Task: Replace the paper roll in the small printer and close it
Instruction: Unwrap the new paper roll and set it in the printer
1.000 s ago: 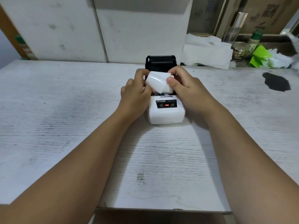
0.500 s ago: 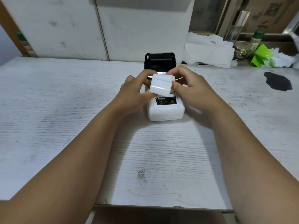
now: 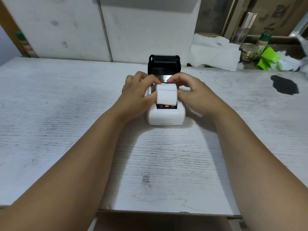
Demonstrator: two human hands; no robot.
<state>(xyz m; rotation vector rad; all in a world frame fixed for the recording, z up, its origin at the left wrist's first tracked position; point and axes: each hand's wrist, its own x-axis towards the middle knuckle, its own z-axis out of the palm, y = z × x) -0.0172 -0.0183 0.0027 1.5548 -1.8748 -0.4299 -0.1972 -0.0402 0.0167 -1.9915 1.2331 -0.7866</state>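
A small white printer (image 3: 165,116) sits mid-table with its black lid (image 3: 164,65) tipped open at the back and a red light on its front panel. The white paper roll (image 3: 166,94) lies in the open bay, a loose sheet draping forward over the panel's top edge. My left hand (image 3: 138,94) grips the roll's left side, thumb on the paper's front edge. On the right side, my right hand (image 3: 191,92) holds the roll with fingertips at its back. The bay itself is hidden by roll and hands.
The white wood-grain table (image 3: 83,122) has a dark stain (image 3: 285,85) at far right. Behind it stand white panels, crumpled white paper (image 3: 215,54), a green bag (image 3: 268,59), a bottle (image 3: 263,40) and cardboard boxes. The table's front edge is close below.
The roll, held above the printer a second ago, has come down into the open bay. Both hands lowered with it and now sit at its sides.
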